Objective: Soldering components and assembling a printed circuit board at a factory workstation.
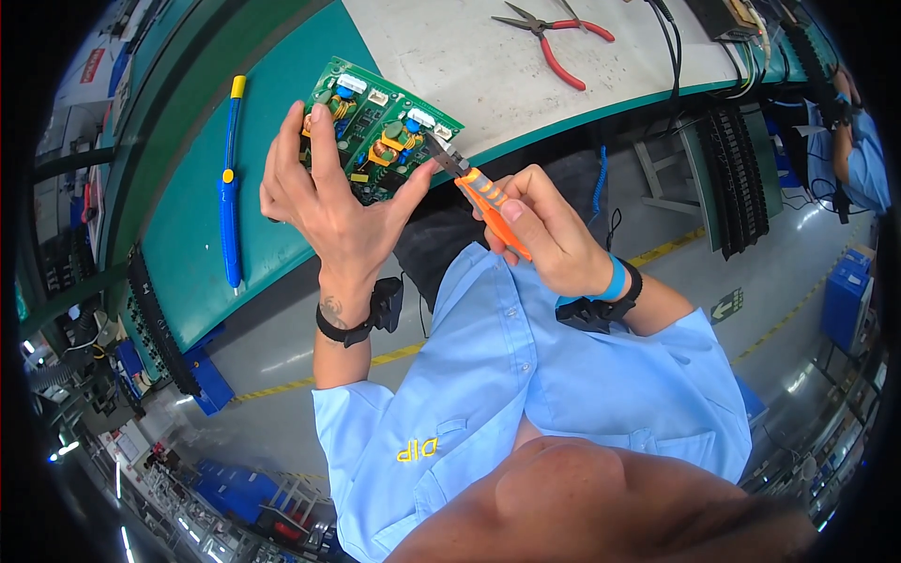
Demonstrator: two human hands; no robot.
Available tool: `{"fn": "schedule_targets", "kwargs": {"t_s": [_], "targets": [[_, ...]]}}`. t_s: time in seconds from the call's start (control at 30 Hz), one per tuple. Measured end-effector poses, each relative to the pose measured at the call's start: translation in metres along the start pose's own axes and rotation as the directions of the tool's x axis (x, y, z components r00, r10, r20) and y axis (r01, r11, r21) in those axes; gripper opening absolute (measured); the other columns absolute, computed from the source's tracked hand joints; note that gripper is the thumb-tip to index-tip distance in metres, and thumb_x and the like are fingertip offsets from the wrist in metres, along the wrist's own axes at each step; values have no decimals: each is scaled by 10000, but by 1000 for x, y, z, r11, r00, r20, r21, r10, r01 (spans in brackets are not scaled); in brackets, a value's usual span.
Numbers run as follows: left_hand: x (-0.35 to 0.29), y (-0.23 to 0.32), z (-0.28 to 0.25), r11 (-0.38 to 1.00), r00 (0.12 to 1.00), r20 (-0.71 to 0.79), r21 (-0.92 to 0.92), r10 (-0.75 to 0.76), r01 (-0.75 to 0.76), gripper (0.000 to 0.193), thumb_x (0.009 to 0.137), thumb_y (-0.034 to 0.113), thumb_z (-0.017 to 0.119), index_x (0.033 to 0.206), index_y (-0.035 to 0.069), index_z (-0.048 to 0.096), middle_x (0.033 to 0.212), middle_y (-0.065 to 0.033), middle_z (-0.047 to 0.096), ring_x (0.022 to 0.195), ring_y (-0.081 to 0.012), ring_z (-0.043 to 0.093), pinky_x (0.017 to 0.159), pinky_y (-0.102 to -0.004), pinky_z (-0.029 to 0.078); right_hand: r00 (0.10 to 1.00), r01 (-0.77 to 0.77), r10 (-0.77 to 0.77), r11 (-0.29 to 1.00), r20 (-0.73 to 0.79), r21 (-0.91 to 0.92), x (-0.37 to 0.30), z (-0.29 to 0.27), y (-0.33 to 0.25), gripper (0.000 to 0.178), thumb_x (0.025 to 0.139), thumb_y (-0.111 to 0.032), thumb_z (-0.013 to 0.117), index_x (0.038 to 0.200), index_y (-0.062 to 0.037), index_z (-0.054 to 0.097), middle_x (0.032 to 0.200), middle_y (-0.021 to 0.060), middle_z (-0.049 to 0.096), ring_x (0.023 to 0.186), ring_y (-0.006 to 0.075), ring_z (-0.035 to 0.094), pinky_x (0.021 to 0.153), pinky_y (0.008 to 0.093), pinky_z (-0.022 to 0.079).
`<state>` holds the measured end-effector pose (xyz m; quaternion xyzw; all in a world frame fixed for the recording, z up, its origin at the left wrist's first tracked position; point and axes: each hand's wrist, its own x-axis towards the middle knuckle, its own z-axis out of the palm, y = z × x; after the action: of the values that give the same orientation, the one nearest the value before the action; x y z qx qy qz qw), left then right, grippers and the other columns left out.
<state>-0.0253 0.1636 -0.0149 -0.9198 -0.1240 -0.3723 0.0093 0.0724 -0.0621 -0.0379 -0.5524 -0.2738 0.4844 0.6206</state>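
A green circuit board [369,117] lies tilted at the table's edge, carrying white connectors, blue parts and copper-wound coils. My left hand [343,220] grips it from the near side, with fingers over its left part and the thumb by its lower right edge. In my right hand [558,239] are orange-handled cutting pliers [483,192], fingers wrapped round the handles. Their metal jaws reach the right part of the board, close to a white connector and a coil. Whether the jaws hold anything is too small to tell.
A blue desoldering pump [229,188] with a yellow end lies on the green mat [188,253] at left. Red-handled long-nose pliers [554,42] rest on the pale sheet [432,47]. Black cables [674,52] hang at the far right. Another person's sleeve [865,169] shows at the right rim.
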Motion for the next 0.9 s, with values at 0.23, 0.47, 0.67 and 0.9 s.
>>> {"fn": "schedule_targets", "kwargs": {"t_s": [0.23, 0.47, 0.67, 0.9], "targets": [[7, -2, 2, 998, 997, 69, -55, -38, 42, 1045, 630, 525, 929, 1465, 42, 528, 1448, -161, 532, 1319, -330, 483, 1077, -470, 282, 997, 28, -21, 995, -68, 91, -9, -6, -9, 210, 1099, -227, 434, 1121, -18, 428, 1185, 213, 618, 849, 165, 665, 698, 296, 557], [12, -14, 6, 982, 943, 321, -132, -85, 134, 1022, 624, 483, 935, 1456, 40, 541, 1421, -151, 568, 1299, -326, 520, 1092, -485, 302, 880, 186, -292, 938, -376, -293, -9, -67, -18, 260, 1066, -219, 515, 1206, -1, 491, 1201, 201, 637, 864, 208, 684, 701, 301, 554], [10, -23, 17, 982, 850, 525, -134, -43, 133, 1017, 619, 484, 937, 1446, 30, 555, 1444, -197, 564, 1347, -347, 517, 1165, -559, 270, 823, 163, -404, 841, -399, -515, 24, -113, -23, 238, 1026, -194, 545, 1155, 4, 524, 1137, 207, 638, 867, 253, 676, 719, 338, 544], [9, -10, 16, 991, 872, 489, -99, -30, 90, 918, 667, 494, 914, 1412, 61, 596, 1462, -199, 556, 1400, -348, 482, 1195, -632, 214, 787, 81, -516, 631, -339, -772, 51, -79, -56, 181, 964, -152, 576, 1046, 9, 565, 1019, 220, 634, 869, 323, 658, 750, 401, 528]]}}
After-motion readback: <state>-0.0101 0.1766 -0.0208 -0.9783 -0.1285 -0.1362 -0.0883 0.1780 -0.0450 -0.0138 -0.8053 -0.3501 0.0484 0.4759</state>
